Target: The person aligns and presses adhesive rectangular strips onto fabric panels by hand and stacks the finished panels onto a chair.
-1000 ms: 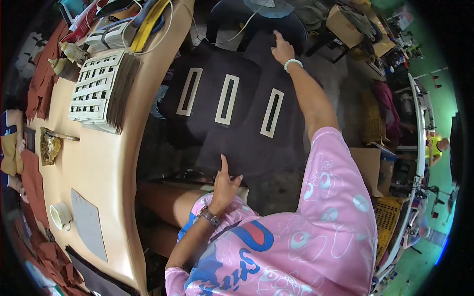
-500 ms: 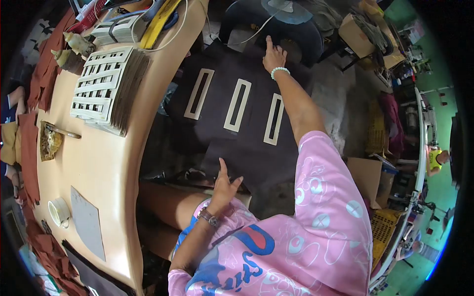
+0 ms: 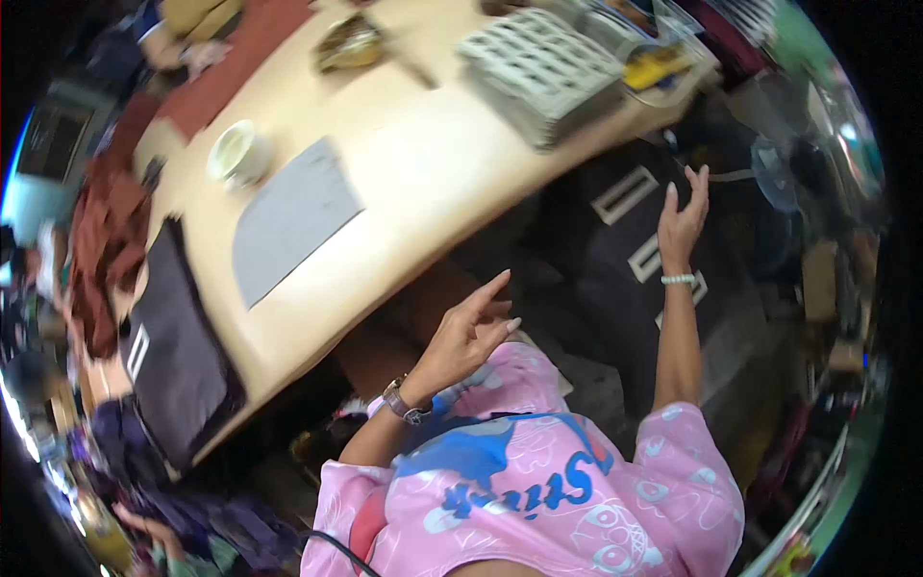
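Note:
My left hand (image 3: 466, 337), with a watch on its wrist, hangs in the air by the table's front edge, fingers apart and holding nothing. Further right, my right hand (image 3: 685, 216), wearing a pale bead bracelet, is raised over the dark fabric pieces (image 3: 615, 279); its fingers are apart with nothing between them. On that fabric lie pale rectangular frames (image 3: 625, 195), one partly behind the right wrist. A grey curved sheet (image 3: 293, 226) rests on the table (image 3: 413, 221). Dark fabric with a pale frame (image 3: 183, 356) lies over the table's left end.
A stack of slotted pale frames (image 3: 543, 72) stands at the table's back right, beside a yellow item (image 3: 659, 65). A white cup (image 3: 237, 156), a small tray (image 3: 348, 46) and rust-red cloth (image 3: 106, 250) are further left. Another person's hand (image 3: 204, 58) shows at the top left.
The view has swung left, bringing more of the table and the dark fabric at its left end into sight. My right hand is now closer to my left, its fingers pointing up.

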Available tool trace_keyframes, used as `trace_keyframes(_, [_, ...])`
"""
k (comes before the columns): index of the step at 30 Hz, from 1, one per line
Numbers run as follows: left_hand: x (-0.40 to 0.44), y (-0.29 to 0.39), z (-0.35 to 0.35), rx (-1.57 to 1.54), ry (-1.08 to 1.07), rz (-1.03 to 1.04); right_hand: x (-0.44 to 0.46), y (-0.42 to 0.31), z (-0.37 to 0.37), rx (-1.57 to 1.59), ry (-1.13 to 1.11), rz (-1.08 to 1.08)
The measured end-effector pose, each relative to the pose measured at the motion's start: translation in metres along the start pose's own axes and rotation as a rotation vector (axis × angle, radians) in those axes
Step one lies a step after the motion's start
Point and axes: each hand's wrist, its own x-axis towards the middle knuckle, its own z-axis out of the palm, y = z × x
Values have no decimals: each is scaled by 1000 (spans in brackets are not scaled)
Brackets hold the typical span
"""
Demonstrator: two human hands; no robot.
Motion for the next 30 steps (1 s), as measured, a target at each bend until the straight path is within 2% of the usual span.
trace_keyframes(5, [-55,34,-74,278,582,224,6,-147,43,293,53,-305])
trace_keyframes(7, [-83,38,-115,470,806,287,-3,-206,59,452,-27,-310])
trace_keyframes(9, [-113,36,-155,733,1067,257,-17,-259,75,656,-86,-362])
trace_keyframes(11, [-146,39,-195,965,1257,193,-34,-302,80,698,-190,-452])
trace_keyframes(13, [-178,28,-234,1073,1354,57,-52,-335,81,681,-262,-587])
trace_keyframes(15, [-203,1,-268,1193,1434,-106,-69,-359,76,674,-355,-693])
trace_keyframes(18, [-224,-37,-287,1350,1236,-499,-86,-379,78,701,-448,-811])
trace_keyframes(23, [-227,-47,-282,1174,1278,-400,-95,-409,80,717,-570,-804])
trace_keyframes(26, [-224,-31,-270,1070,1296,-336,-96,-439,90,900,-778,-612])
trace_keyframes(29, [-216,-18,-252,981,1314,-188,-86,-491,100,968,-1302,-165])
trace_keyframes(30, [-210,-14,-245,978,1291,-157,-85,-508,106,895,-1317,-214])
